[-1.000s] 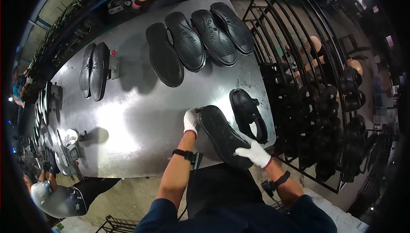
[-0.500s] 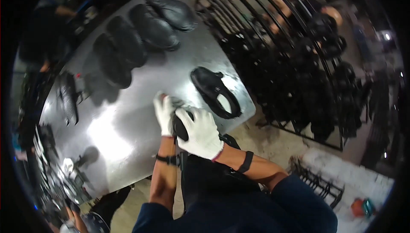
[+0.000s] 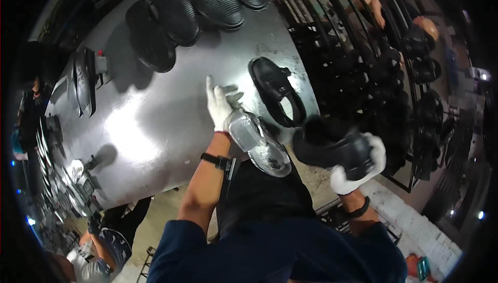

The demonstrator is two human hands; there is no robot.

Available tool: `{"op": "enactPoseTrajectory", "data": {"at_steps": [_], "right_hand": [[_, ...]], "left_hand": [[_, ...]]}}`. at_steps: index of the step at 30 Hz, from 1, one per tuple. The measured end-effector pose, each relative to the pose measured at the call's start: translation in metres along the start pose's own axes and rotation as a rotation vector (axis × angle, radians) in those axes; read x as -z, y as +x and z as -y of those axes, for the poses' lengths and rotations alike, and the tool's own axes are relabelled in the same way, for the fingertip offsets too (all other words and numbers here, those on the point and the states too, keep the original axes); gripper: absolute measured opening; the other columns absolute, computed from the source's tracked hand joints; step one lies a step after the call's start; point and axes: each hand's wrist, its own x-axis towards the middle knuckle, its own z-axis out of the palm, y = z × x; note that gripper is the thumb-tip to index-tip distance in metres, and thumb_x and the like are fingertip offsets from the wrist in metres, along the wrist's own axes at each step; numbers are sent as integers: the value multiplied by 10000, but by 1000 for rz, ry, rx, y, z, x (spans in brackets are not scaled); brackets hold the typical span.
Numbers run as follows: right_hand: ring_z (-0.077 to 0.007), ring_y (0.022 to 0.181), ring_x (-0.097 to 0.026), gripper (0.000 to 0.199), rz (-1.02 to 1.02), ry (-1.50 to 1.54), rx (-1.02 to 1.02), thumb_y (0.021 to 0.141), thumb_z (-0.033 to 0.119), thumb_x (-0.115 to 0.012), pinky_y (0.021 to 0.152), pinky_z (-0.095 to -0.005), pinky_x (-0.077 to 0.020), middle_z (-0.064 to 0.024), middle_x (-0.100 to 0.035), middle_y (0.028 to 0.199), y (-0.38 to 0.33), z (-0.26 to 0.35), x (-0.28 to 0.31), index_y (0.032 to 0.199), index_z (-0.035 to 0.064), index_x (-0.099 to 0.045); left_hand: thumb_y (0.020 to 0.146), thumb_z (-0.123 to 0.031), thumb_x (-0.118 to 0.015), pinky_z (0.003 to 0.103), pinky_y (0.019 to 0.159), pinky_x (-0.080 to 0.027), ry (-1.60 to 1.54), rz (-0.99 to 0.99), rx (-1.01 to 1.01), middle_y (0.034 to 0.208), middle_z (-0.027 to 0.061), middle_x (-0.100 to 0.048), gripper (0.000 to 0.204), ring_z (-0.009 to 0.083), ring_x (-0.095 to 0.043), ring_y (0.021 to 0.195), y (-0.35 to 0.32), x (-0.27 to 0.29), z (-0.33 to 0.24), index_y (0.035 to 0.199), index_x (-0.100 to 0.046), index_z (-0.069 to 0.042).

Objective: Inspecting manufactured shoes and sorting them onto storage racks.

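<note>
My right hand point(image 3: 377, 154), in a white glove, grips a black shoe point(image 3: 332, 150) by its end, out past the table's near right corner. A shiny metal shoe last point(image 3: 262, 145) shows bare at the table's near edge. Beside the last is my left hand point(image 3: 222, 109), also gloved, its fingers stretched out over the table. Whether its palm touches the last I cannot tell. Just beyond lies another black shoe point(image 3: 271, 88) with a strap, its opening toward me.
Several black ribbed soles point(image 3: 150, 39) line the far side of the metal table point(image 3: 171, 137). More soles point(image 3: 83, 83) stand at the left beside a small box. A black rack point(image 3: 358, 91) full of dark shoes borders the right. Another person point(image 3: 98, 254) is at the lower left.
Both hands were together on a dark object at the table's near edge. My right hand has moved right with the black shoe, and the metal last now shows. The view has shifted.
</note>
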Motion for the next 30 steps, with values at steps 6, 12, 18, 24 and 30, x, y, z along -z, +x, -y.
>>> {"op": "enactPoseTrajectory", "data": {"at_steps": [6,12,18,24,30], "right_hand": [[-288,1354,-488,912,347,-49,-771,771,107,-821,1181,-396,-386,-179,-445,1480,-42,-28,-79,1548,-11,-358],[-401,1496,-415,841,773,-134,-730,929,319,-729,1223,-421,-355,-288,-400,1611,-31,-86,-67,1577,-61,-351],[-460,1091,-692,514,1174,-874,-583,963,495,-616,938,-546,-556,-309,-690,1172,-12,-137,-195,1073,1,-710],[-489,1028,-696,391,1153,-971,-465,982,313,-627,887,-568,-553,-318,-714,1079,-7,-188,-176,1107,-56,-660],[-488,960,-703,375,1036,-971,-375,968,296,-642,859,-570,-555,-338,-704,1016,-4,-174,-177,1029,-71,-694]], "left_hand": [[1080,-267,-505,278,705,-543,423,67,-194,991,97,-760,362,139,-675,792,58,52,91,1238,-692,-1],[1053,-185,-559,344,1129,-452,168,238,75,1434,161,-623,592,244,-554,1374,-48,96,56,1584,-386,12],[974,-122,-657,352,952,-551,-323,256,349,1192,79,-664,576,184,-668,1023,-89,36,17,1506,-447,-46],[964,-228,-652,409,945,-553,-665,-218,73,1138,85,-633,443,223,-640,1037,-34,81,-15,1366,-532,-86],[993,-569,-604,475,1055,-509,-855,-441,-406,1254,104,-628,603,301,-618,1170,37,313,-112,1375,-547,-106]]}}
